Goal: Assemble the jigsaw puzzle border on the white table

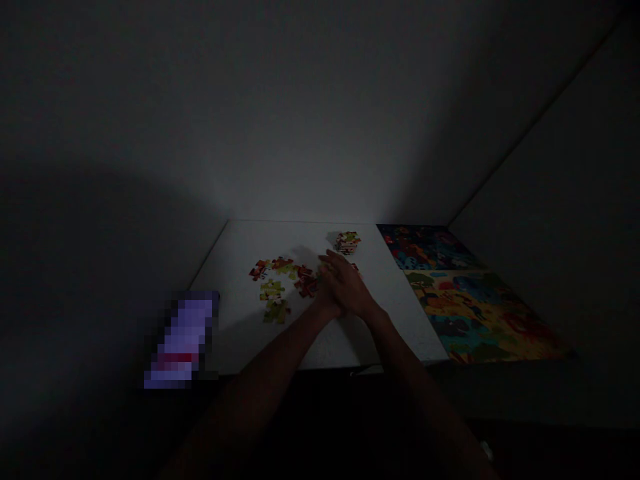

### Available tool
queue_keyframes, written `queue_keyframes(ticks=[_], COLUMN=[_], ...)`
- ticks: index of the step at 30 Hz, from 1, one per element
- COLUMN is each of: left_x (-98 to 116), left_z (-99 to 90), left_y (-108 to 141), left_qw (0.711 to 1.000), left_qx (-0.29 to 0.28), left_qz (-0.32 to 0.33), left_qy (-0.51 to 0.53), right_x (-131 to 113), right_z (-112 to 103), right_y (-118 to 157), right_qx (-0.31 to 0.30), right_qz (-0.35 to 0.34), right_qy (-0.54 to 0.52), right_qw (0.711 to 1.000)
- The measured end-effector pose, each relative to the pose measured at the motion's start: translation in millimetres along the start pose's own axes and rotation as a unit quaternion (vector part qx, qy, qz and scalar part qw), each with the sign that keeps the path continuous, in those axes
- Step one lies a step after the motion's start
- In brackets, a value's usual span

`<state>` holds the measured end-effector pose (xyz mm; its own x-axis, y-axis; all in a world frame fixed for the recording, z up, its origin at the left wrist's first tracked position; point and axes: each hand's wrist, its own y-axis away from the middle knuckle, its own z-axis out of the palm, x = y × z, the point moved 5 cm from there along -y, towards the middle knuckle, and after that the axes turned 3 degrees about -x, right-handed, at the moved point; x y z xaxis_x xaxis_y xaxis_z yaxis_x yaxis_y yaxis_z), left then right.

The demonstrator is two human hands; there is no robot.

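My right hand [352, 285] lies across my left hand [329, 298] over the white table, its fingers stretched toward the upper left. Most of my left hand's fingers are hidden beneath it, and whether they hold anything does not show. Just left of the hands are dark red jigsaw pieces [306, 281]. Farther left, green jigsaw pieces [271, 289] and a red-brown piece [259, 270] form a loose curve. Beyond my fingertips stands a stack of jigsaw pieces [348, 242]. Another reddish piece [356, 268] is partly covered by my right hand.
On the right lie two assembled pictures, a dark blue one [425, 247] behind a yellow animal scene [480, 313]. A blurred-out lit screen [180, 337] is at the left edge of the white table [240, 347]. Walls rise behind; the room is dim.
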<state>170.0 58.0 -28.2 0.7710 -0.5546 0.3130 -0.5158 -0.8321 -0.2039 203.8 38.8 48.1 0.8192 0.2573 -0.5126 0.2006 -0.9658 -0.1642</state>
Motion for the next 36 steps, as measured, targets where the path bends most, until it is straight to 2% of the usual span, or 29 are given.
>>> queue_keyframes(ticks=[2,5,7,10,15,24,30,33,36], left_x=[3,4,2,-5,-29,-87,-124,-130,-129], left_z=[-2.0,-9.4,-15.8,-24.6,-44.5,-65.2,-80.5,-85.8,-87.0], left_y=[-1,-3,-6,-10,-9,1,26,42,56], left_qw=[0.998,0.991,0.988,0.984,0.992,0.99,0.981,0.974,0.969], left_qx=[-0.046,-0.092,-0.107,-0.124,-0.08,-0.082,-0.062,-0.058,-0.055], left_qz=[0.041,0.078,0.084,0.084,0.022,-0.05,-0.134,-0.171,-0.203], left_qy=[-0.021,-0.061,-0.079,-0.1,-0.098,-0.101,-0.128,-0.137,-0.132], right_x=[31,62,69,69,61,59,61,56,45], right_z=[-5,4,13,23,27,25,23,24,29], right_y=[15,34,41,46,49,50,50,51,51], right_qx=[0.045,0.036,0.018,-0.011,-0.048,-0.06,-0.041,-0.046,-0.082], right_qz=[0.021,0.033,0.034,0.051,0.074,0.071,0.086,0.079,0.057], right_qy=[-0.01,0.017,0.048,0.103,0.181,0.2,0.179,0.18,0.176], right_qw=[0.999,0.999,0.998,0.993,0.979,0.975,0.979,0.979,0.979])
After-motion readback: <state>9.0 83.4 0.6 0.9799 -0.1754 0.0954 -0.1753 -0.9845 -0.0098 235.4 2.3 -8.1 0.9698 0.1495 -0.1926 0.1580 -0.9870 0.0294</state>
